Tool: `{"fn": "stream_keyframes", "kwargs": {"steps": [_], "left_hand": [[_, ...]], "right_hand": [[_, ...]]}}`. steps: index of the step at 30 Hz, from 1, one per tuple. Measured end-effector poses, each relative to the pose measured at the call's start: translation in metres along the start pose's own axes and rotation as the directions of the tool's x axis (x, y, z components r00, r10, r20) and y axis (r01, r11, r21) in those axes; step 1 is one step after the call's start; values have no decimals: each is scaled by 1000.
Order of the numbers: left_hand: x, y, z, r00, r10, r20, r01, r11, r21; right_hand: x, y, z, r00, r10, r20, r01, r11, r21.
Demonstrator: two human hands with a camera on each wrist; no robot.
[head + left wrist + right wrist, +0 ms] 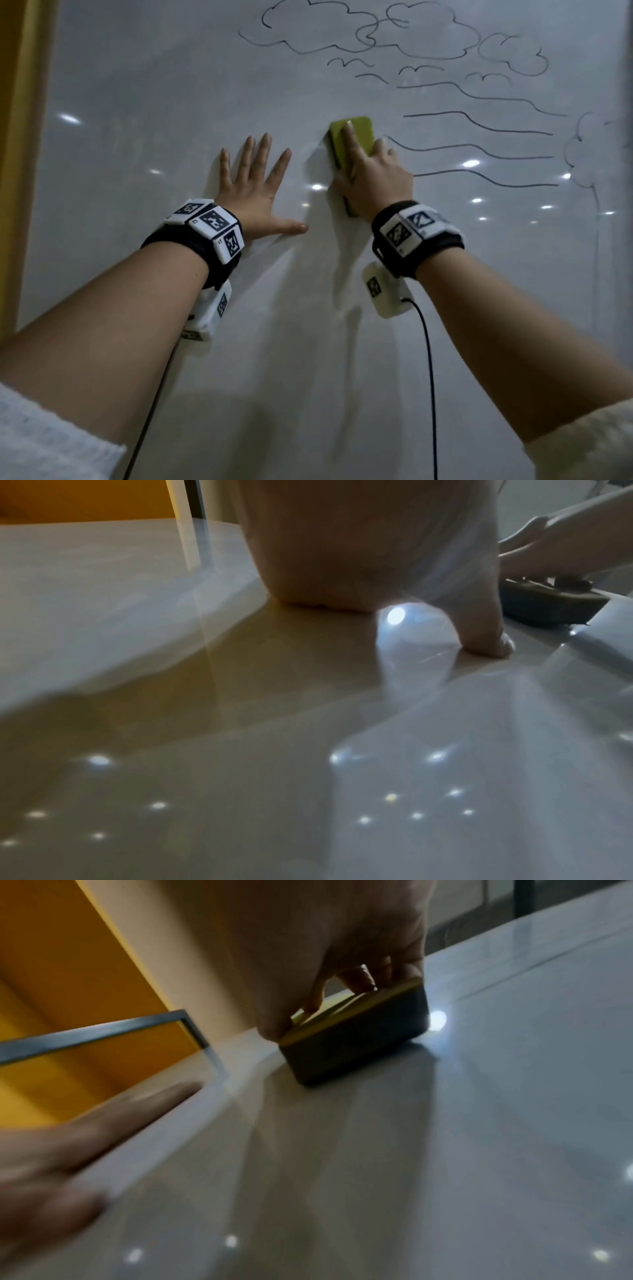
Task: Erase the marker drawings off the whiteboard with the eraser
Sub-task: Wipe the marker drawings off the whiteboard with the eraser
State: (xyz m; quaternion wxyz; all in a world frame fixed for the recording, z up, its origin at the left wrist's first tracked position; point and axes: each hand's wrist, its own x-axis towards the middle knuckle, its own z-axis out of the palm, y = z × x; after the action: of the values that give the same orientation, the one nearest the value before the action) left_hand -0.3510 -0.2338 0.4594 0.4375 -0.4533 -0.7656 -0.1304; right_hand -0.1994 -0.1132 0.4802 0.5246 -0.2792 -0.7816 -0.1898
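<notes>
A glossy whiteboard [171, 102] fills the head view. Black marker drawings cover its upper right: clouds [421, 37], small birds [349, 63], wavy lines [479, 126] and a tree outline [582, 157] at the right edge. My right hand [373, 178] grips a yellow-green eraser [359, 132] with a dark felt base [356, 1047] and holds it against the board, just left of the wavy lines. My left hand [253, 185] lies flat on the board, fingers spread, a little left of the eraser [548, 604]. The thumb [493, 639] touches the surface.
A yellow wall strip [20, 154] borders the board on the left, with a metal frame [103, 1034] in the right wrist view. Ceiling lights [471, 163] reflect off the board. Black cables [430, 377] hang from both wrist units.
</notes>
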Motion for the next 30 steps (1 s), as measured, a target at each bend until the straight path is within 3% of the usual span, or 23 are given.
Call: {"fn": "stream_keyframes", "kwargs": {"steps": [2, 4, 10, 12, 15, 18, 22, 27, 30], "left_hand": [[0, 0, 0, 1000, 3, 0, -3, 1000, -8], [-1, 0, 0, 1000, 9, 2, -9, 1000, -12], [-2, 0, 1, 1000, 7, -7, -7, 1000, -19], [-2, 0, 2, 1000, 8, -16, -8, 1000, -22], [-1, 0, 1, 1000, 5, -11, -5, 1000, -21], [-1, 0, 0, 1000, 1, 1, -1, 1000, -10], [-1, 2, 0, 1000, -8, 15, 8, 1000, -11], [-2, 6, -4, 999, -33, 34, 34, 999, -32], [-2, 9, -6, 998, -58, 39, 59, 998, -22]], "right_hand": [[-12, 4, 6, 992, -124, 2, 124, 988, -93], [-11, 16, 3, 987, -162, 5, 161, 977, -137], [3, 27, -3, 989, 149, -8, -149, 987, 59], [-7, 18, 1, 994, 109, 12, -109, 990, 87], [-32, 20, 12, 997, -73, 21, 74, 997, -30], [-32, 34, 10, 989, -148, 19, 149, 980, -134], [-1, 45, -2, 997, -72, -37, 68, 992, -103], [4, 40, 2, 1000, 19, -20, -20, 999, -33], [-14, 42, 10, 999, -46, -25, 45, 998, -32]]}}
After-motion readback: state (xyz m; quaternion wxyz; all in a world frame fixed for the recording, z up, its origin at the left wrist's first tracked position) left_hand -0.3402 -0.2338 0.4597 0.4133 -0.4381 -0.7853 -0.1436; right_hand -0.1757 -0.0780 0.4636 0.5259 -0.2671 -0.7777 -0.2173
